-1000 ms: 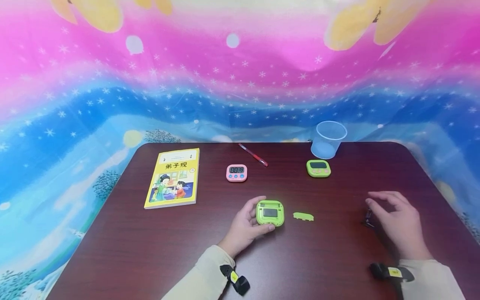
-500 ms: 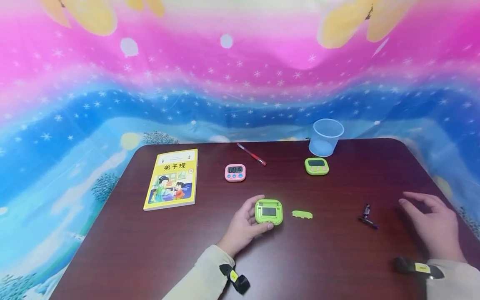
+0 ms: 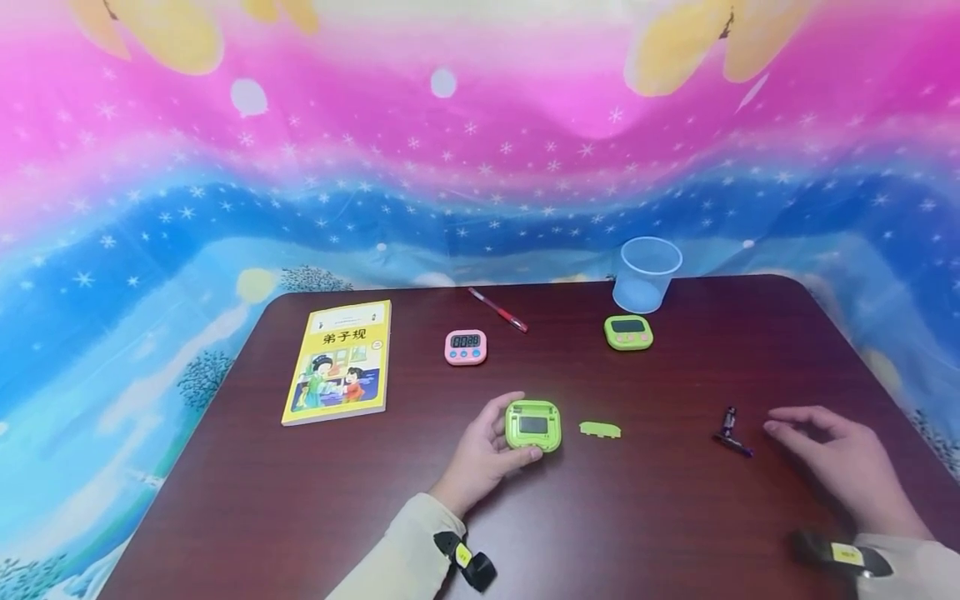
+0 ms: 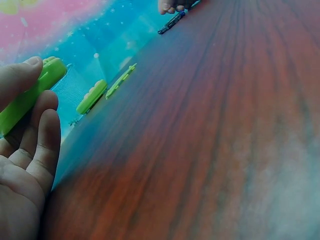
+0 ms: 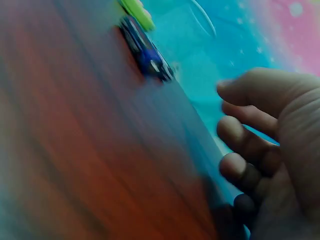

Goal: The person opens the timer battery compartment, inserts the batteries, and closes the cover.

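My left hand [image 3: 480, 454] holds a green kitchen timer [image 3: 533, 426] between thumb and fingers, its back facing up and its battery slot uncovered. In the left wrist view the timer [image 4: 32, 95] shows edge-on. Just right of it lies a thin green battery cover [image 3: 600, 429] on the table. Farther right are two small dark batteries [image 3: 730, 433], lying at an angle to each other. My right hand [image 3: 843, 467] hovers to their right, apart from them, fingers loosely bent around nothing. The batteries [image 5: 145, 50] appear blurred in the right wrist view.
Behind the hands lie a pink timer [image 3: 466, 347] with a lit display, a red pen [image 3: 498, 310] and another green timer [image 3: 628, 332]. A clear plastic cup [image 3: 647, 275] stands near the back edge. A yellow book [image 3: 339, 362] lies at left on the dark wooden table [image 3: 600, 533].
My right hand left the batteries, moved right, then came slightly back towards them; they now lie uncovered. The left hand still holds the green timer. The pink timer's digits changed.
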The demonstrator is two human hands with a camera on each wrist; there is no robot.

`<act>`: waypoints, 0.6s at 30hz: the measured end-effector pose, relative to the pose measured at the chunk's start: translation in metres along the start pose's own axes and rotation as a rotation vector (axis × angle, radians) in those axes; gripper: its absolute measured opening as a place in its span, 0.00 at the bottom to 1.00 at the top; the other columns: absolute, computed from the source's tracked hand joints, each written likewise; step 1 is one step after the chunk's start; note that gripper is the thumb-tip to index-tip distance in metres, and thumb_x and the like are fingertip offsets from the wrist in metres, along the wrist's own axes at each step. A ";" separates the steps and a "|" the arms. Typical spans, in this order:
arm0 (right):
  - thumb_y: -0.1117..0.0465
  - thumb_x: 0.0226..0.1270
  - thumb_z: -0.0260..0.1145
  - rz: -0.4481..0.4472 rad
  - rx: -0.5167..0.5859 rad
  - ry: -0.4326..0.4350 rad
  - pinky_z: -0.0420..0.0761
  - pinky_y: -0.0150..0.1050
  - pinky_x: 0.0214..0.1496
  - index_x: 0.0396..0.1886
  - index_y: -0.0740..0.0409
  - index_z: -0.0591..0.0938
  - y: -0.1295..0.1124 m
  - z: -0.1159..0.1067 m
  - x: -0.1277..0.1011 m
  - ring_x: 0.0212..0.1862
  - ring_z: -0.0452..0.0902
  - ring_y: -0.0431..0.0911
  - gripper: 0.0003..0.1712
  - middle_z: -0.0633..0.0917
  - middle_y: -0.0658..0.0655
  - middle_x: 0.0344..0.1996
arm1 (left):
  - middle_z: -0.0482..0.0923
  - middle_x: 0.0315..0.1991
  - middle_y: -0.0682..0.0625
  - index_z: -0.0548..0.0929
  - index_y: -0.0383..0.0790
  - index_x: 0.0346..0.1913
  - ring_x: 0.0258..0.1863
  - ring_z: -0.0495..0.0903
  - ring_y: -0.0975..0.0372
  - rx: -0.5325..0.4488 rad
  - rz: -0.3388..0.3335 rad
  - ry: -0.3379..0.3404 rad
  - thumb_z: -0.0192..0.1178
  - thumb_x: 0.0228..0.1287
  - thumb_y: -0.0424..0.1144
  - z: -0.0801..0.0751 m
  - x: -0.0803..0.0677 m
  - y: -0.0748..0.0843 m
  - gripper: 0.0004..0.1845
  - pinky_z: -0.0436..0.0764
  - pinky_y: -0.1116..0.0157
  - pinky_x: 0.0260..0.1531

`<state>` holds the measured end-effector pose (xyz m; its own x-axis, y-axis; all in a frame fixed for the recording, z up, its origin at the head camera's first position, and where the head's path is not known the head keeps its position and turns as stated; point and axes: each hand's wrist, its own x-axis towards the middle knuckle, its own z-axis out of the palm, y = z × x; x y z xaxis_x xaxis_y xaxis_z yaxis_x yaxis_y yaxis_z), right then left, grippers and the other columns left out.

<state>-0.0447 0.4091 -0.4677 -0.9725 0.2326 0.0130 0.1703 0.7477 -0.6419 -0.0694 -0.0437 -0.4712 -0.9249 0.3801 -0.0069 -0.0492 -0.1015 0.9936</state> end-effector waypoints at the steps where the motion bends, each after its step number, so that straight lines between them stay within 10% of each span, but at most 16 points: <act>1: 0.42 0.65 0.71 -0.028 -0.003 -0.031 0.69 0.28 0.32 0.50 0.54 0.86 -0.004 0.001 -0.002 0.36 0.70 0.22 0.24 0.84 0.33 0.34 | 0.79 0.60 0.38 0.62 0.35 0.74 0.53 0.83 0.53 0.002 -0.001 0.001 0.70 0.56 0.22 0.000 0.000 0.000 0.44 0.86 0.66 0.48; 5: 0.45 0.63 0.73 -0.121 -0.064 -0.145 0.71 0.32 0.26 0.44 0.52 0.87 -0.019 0.008 -0.010 0.28 0.74 0.34 0.18 0.85 0.48 0.29 | 0.79 0.60 0.38 0.62 0.35 0.74 0.53 0.83 0.53 0.002 0.002 -0.001 0.70 0.56 0.22 -0.001 -0.001 -0.001 0.43 0.86 0.65 0.49; 10: 0.55 0.59 0.77 -0.281 -0.096 -0.252 0.71 0.31 0.27 0.29 0.44 0.85 -0.037 0.020 -0.021 0.26 0.71 0.33 0.06 0.80 0.41 0.24 | 0.79 0.59 0.38 0.62 0.35 0.74 0.53 0.83 0.53 0.004 0.001 -0.002 0.70 0.56 0.23 0.000 -0.001 -0.001 0.43 0.86 0.66 0.48; 18: 0.69 0.47 0.80 -0.613 0.123 -0.269 0.67 0.25 0.21 0.24 0.37 0.79 -0.081 0.060 -0.045 0.23 0.68 0.31 0.22 0.75 0.35 0.23 | 0.79 0.60 0.39 0.62 0.36 0.74 0.53 0.83 0.54 0.013 0.012 -0.006 0.70 0.55 0.22 0.001 0.000 -0.001 0.44 0.85 0.65 0.49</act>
<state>-0.0245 0.3005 -0.4620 -0.8957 -0.3855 0.2215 -0.4285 0.6151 -0.6618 -0.0691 -0.0428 -0.4725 -0.9231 0.3844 0.0053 -0.0336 -0.0942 0.9950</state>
